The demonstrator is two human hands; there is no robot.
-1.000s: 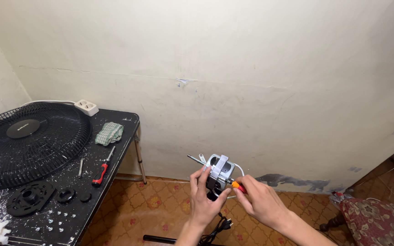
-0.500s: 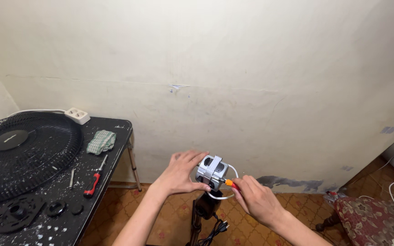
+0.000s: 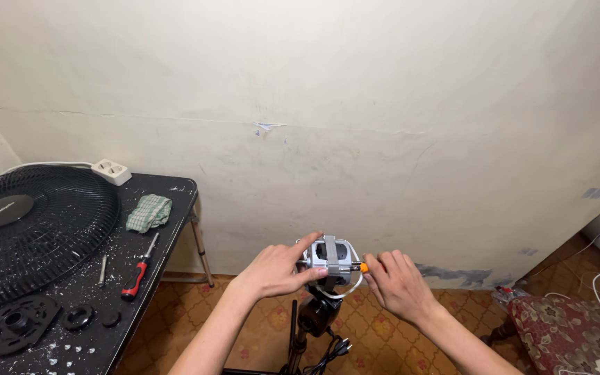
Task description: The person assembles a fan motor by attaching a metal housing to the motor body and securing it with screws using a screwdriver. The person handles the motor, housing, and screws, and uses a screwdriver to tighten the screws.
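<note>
While both hands meet at the top of the black stand [image 3: 298, 332], the grey fan motor [image 3: 329, 262] sits mounted there, low in the centre of the scene, in front of the cream wall [image 3: 355, 104]. The left hand [image 3: 278, 269] lies to the motor's left, fingers curled loosely about its housing, the index finger extended over the top edge and the thumb pressed on the near face. The right hand [image 3: 398, 285] lies to the right, fingers closed on a tool of which only an orange tip [image 3: 363, 267] shows; this tip touches the motor's right side, and the tool's long axis runs roughly left to right, pointing into the housing. Both hands are about equally near the motor. The tool's shank and handle are hidden within the right hand, so its kind cannot be told. A white wire [image 3: 345, 290] loops beneath the motor. At far left a black table [image 3: 168, 208] bears a fan grille [image 3: 36, 229], a red-handled screwdriver [image 3: 137, 274], a checked cloth [image 3: 148, 212] and a white power strip [image 3: 111, 171].
</note>
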